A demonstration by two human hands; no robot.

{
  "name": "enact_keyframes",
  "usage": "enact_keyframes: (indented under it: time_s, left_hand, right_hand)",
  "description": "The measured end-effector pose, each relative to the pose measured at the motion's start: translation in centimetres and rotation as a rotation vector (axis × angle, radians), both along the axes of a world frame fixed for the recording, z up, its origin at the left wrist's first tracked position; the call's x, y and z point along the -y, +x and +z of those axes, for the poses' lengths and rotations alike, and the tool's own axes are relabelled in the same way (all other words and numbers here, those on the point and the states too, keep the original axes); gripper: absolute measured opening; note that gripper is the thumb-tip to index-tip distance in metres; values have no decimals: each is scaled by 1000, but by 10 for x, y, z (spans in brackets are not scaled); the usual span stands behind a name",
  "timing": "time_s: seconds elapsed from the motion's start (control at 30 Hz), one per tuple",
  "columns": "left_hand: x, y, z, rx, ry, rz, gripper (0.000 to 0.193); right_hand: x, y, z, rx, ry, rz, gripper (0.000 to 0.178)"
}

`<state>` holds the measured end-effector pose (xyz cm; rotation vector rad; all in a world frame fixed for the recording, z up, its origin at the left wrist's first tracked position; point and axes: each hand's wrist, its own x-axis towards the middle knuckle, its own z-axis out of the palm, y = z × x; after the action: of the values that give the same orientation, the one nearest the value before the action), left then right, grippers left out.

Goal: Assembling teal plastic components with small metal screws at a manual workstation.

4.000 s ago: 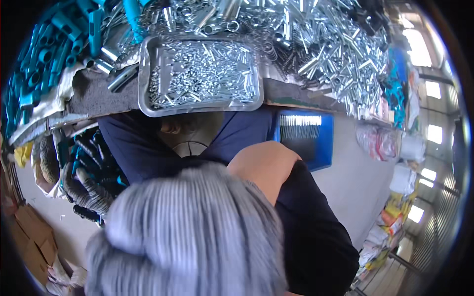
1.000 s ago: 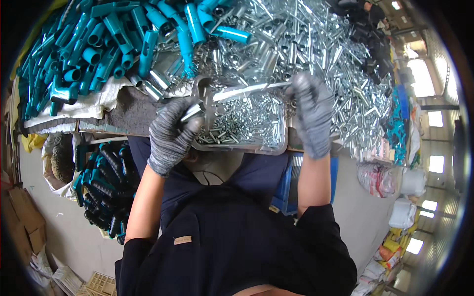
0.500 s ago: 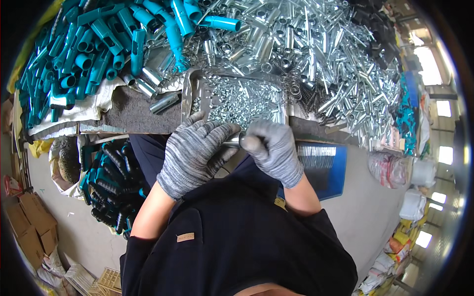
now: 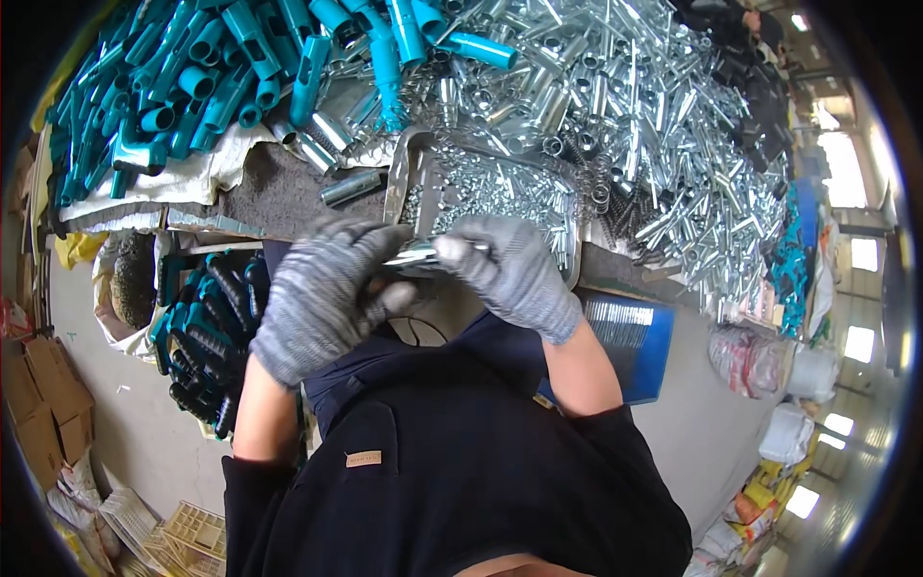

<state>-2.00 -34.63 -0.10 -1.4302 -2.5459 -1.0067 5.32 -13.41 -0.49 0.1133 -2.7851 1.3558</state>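
Both my hands wear grey striped knit gloves and meet over my lap, at the bench's near edge. Between them is a short shiny metal tube (image 4: 415,256). My left hand (image 4: 327,303) is partly blurred and curls round the tube's left end, its thumb below. At the other end, my right hand (image 4: 514,274) pinches the tube with thumb and fingers. Just beyond them a metal tray (image 4: 395,183) holds many small silvery pieces (image 4: 500,192). Glove fabric hides both ends of the tube.
Teal tubes (image 4: 207,87) are heaped at the bench's far left, silvery tubes and rods (image 4: 615,106) at the far right. Dark coil springs (image 4: 625,207) lie right of the tray. Below stand a crate of teal-and-black parts (image 4: 212,337) and a blue bin (image 4: 649,356).
My hands have drawn a little apart, the left moving left and slightly down. More of the metal tube shows between them. The whole view has shifted slightly.
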Motion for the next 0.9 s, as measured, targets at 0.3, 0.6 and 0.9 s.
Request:
enact_keyframes:
  time_s: [0.3, 0.6, 0.9]
  left_hand:
    - [36, -54, -126, 682, 703, 632, 15]
    - [46, -67, -135, 411, 623, 638, 10]
    - [35, -61, -120, 977, 878, 650, 22]
  right_hand:
    - [42, -109, -7, -416, 761, 254, 27]
    - [59, -160, -37, -429, 1026, 295, 25]
    - [55, -162, -35, -437, 1173, 435, 25]
